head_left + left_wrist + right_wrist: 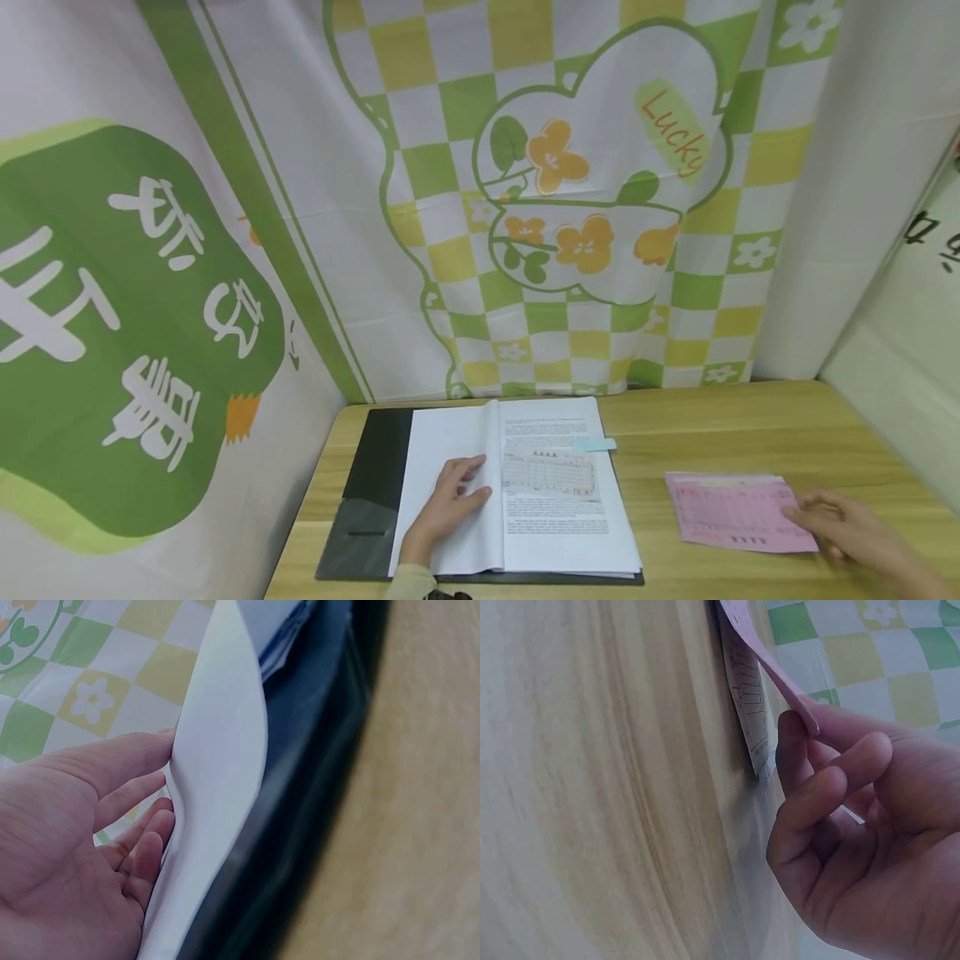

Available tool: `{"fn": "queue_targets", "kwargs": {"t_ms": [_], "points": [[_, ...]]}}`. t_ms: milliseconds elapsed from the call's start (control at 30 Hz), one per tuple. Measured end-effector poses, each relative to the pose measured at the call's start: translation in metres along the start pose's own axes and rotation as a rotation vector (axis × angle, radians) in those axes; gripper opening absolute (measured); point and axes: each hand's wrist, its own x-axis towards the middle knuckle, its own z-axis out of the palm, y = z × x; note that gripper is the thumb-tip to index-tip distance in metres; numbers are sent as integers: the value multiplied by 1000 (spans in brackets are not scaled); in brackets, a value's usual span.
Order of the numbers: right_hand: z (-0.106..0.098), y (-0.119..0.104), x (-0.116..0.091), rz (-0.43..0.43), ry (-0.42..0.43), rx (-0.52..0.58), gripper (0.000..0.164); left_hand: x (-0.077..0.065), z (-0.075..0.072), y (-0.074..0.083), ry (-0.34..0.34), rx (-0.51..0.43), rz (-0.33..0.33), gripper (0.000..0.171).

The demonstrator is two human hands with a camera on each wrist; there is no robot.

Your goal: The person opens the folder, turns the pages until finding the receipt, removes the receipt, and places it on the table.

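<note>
A black folder (pixel 358 529) lies spread on the table with a stack of printed sheets (pixel 558 546) in it. My left hand (pixel 450 500) rests on the turned white page (pixel 446 433) near the fold, its fingers loosely bent; in the left wrist view the fingertips touch that page (pixel 217 750). On the right-hand sheet lies a printed form slip (pixel 551 473). Over at the right, my right hand (pixel 847 529) pinches the corner of a pink form slip (pixel 738 512) between thumb and forefinger. Seen from the right wrist, the pink slip (pixel 769 664) is lifted above another printed slip (pixel 746 697).
A light blue tab (pixel 595 445) sticks out past the sheet's right edge. The wooden table (pixel 652 442) ends at a patterned cloth (pixel 540 333) at the back. White cloth (pixel 300 350) hangs at the left side, and a pale wall (pixel 892 367) stands at the right.
</note>
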Motion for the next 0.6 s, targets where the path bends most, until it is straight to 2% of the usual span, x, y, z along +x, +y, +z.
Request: {"fn": "queue_targets", "kwargs": {"t_ms": [200, 433, 600], "points": [[7, 5, 4, -67, 81, -154, 40, -1, -1, 0, -2, 9, 0, 58], [14, 12, 10, -65, 136, -266, 30, 0, 0, -3, -1, 10, -2, 57], [16, 3, 9, -74, 174, -370, 24, 0, 0, -1, -2, 9, 8, 58]]}}
